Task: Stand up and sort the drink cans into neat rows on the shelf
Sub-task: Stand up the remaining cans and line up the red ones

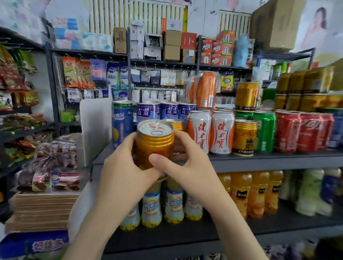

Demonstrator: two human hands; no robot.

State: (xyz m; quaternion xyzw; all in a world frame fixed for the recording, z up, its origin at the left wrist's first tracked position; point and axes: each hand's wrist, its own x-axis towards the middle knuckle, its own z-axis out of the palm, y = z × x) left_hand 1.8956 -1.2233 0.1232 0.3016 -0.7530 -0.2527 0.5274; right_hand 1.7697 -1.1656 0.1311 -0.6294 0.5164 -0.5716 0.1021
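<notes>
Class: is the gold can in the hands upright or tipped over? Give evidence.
Upright: the ribbed gold metal can, gripped by left hand and right hand, has its silver lid on top.

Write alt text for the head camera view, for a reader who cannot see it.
A person's left hand and right hand grip an upright gold can in front of a dark shop shelf. On it stand blue cans, white-and-orange cans, a green can and red cans; bottled drinks stand below.
</notes>
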